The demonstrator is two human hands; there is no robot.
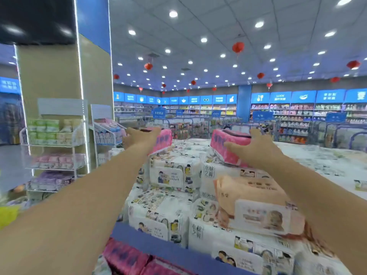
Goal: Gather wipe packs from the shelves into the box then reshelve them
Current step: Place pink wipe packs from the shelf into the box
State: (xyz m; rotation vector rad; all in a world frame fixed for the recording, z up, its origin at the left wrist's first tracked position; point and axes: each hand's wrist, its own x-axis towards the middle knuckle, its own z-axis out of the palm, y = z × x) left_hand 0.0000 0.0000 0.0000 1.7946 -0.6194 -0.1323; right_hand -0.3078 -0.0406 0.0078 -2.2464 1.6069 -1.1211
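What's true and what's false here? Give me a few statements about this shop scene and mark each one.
1. The left hand holds the left pink pack and the right hand holds the right pink pack. True.
2. The stacked packs beneath the hands are mostly black. False: they are white with cartoon figures.
3. Red lanterns hang from the ceiling. True.
4. The wire rack on the left holds bottles. False: it holds green, pink and purple packs.
5. A peach pack lies on the stack. True.
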